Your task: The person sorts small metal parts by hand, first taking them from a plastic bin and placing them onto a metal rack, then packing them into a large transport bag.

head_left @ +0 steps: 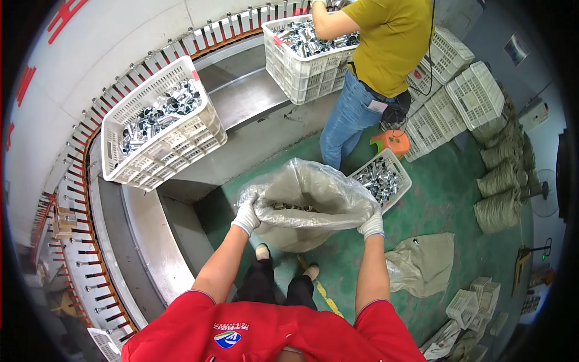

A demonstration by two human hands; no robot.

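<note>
A large sack with a clear plastic liner (307, 181) hangs between my two gloved hands, its mouth spread wide. My left hand (246, 216), in a white knitted glove, is closed on the left side of the rim. On the opposite side my right hand (371, 224), gloved the same way, grips the rim too. Small pieces (292, 207) show dimly down inside the sack; their kind is hard to make out. Just beyond my right hand, a white crate (403, 187) of shiny metal tube pieces (379, 180) stands on the green floor.
Two white crates, one at left (172, 154) and one at the back (307, 78), hold metal pieces on the ledge beside a curved conveyor (90, 151). A co-worker in a yellow shirt (392, 45) stands ahead. An orange stool (395, 143), stacked crates (476, 96) and a flat sack (431, 262) are to the right.
</note>
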